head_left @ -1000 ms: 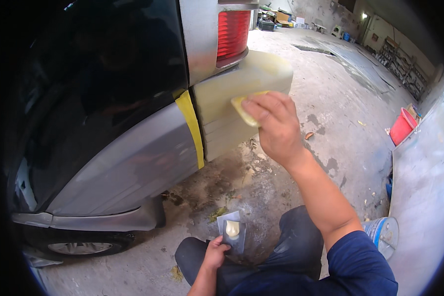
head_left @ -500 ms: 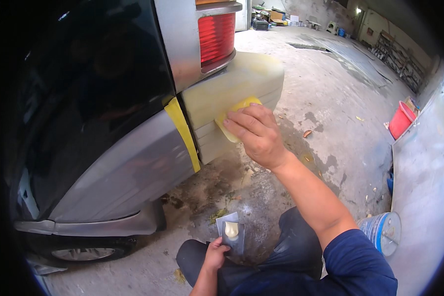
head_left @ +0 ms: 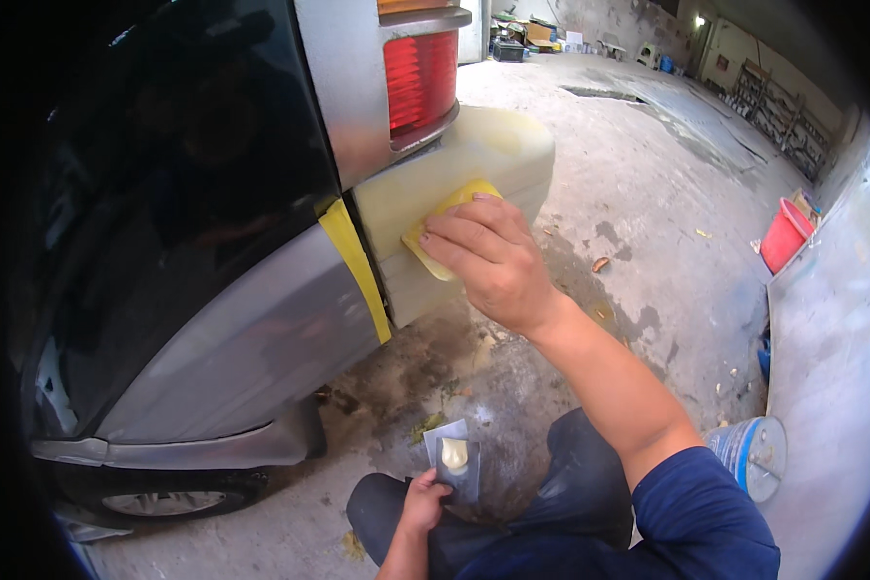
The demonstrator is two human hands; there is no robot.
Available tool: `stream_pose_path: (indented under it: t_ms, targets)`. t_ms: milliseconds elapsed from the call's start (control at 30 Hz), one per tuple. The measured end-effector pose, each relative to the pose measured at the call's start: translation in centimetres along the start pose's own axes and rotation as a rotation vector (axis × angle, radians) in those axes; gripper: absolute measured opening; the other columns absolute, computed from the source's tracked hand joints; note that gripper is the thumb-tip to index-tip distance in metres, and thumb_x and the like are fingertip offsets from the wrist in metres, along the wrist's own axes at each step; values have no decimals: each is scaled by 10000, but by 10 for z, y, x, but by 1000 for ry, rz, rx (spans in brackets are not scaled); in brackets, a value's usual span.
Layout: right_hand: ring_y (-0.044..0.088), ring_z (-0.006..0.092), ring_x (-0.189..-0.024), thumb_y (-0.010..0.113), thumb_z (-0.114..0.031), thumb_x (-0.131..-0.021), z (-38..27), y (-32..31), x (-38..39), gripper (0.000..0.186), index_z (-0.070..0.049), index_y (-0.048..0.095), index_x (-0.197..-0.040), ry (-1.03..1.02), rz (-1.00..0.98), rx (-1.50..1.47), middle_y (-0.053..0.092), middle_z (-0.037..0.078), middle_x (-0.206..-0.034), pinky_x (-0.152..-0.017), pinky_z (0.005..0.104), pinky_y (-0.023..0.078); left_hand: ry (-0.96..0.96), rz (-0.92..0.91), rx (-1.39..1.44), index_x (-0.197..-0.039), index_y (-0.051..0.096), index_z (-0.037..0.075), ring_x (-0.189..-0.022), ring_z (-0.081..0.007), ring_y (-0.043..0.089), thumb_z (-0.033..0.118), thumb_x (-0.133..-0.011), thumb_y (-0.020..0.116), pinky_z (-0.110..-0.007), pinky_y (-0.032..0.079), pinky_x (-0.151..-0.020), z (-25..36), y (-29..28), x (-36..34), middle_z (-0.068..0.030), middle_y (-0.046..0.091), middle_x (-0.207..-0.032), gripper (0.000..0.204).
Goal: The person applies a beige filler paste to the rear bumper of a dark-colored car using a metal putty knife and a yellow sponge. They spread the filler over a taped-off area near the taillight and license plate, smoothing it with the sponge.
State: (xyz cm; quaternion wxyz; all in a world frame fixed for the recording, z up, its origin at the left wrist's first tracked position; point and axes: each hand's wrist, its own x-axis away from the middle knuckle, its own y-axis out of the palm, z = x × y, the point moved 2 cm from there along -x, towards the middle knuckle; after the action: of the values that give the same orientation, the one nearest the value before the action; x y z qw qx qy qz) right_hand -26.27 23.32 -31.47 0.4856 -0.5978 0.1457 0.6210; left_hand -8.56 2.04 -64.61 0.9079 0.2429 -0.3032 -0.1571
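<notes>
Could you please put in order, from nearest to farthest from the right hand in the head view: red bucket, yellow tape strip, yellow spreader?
1. Yellow spreader: held in the right hand.
2. Yellow tape strip: to the hand's left.
3. Red bucket: well off to the right.

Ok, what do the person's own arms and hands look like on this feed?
Both the right hand and the left hand are ungloved, with no rings visible on the fingers. No watch shows on either wrist. The right arm has a plain navy short sleeve; the left sleeve is out of view.
</notes>
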Motion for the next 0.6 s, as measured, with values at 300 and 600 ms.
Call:
stream_pose_path:
  t_ms: [300, 600]
  targets:
    - [584, 268, -982, 585, -14, -755, 12, -24, -15, 237, -56, 689, -964, 141, 4, 18, 663, 57, -1027, -874, 404, 459, 18, -19, 0, -1167, 649, -7, -917, -143, 627, -124, -756, 517, -267, 480, -833, -4, -4, 1, -45, 689, -1049, 447]
    - [601, 274, -956, 594, 17, -719, 16, -10, -56, 269, -57, 691, -959, 94, -56, -77, 672, 54, -972, -845, 395, 475, 30, -10, 15, -1169, 648, -9, -916, -150, 632, -127, -758, 516, -270, 487, -824, -1, -2, 4, -55, 691, -1049, 448]
